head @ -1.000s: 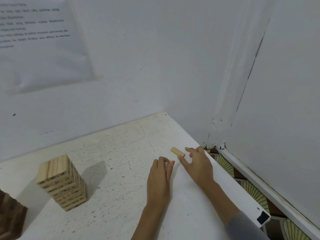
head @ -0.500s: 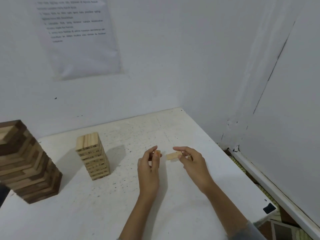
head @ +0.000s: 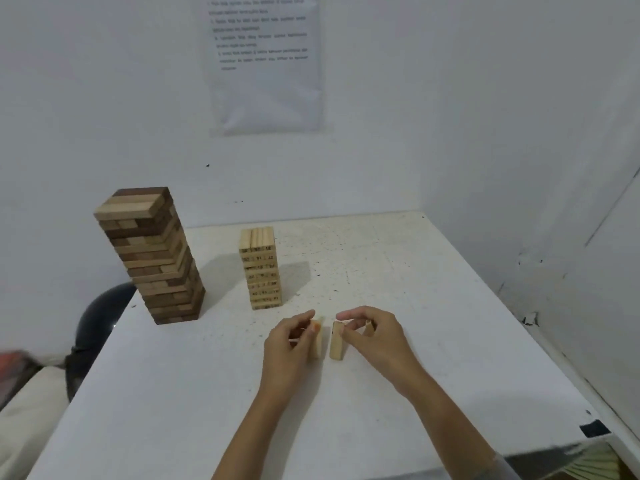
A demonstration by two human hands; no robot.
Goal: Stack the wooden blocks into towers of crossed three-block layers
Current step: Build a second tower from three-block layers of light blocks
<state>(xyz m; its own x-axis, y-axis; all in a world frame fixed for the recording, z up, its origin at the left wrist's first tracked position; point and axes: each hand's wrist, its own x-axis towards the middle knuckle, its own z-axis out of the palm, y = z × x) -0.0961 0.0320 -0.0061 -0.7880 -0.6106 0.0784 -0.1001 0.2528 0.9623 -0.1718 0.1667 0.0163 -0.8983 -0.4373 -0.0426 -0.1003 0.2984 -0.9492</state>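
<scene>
My left hand (head: pixel 289 341) pinches a small pale wooden block (head: pixel 316 342) held upright above the white table (head: pixel 433 306). My right hand (head: pixel 375 337) pinches a second pale block (head: pixel 336 341) upright right beside it, a narrow gap between the two; the tip of another small block (head: pixel 369 328) shows between its fingers. Behind the hands stands a small pale tower of crossed layers (head: pixel 260 268). A taller tower of mixed dark and light blocks (head: pixel 152 258) stands at the far left.
White walls close the table at the back and right. A printed sheet (head: pixel 263 60) hangs on the back wall. A dark round object (head: pixel 104 313) sits beyond the table's left edge. A black tag (head: pixel 594 428) marks the near right corner.
The view swung left, bringing both towers into sight. Both hands lifted blocks off the table's right side and now hold them upright side by side in front of the small tower.
</scene>
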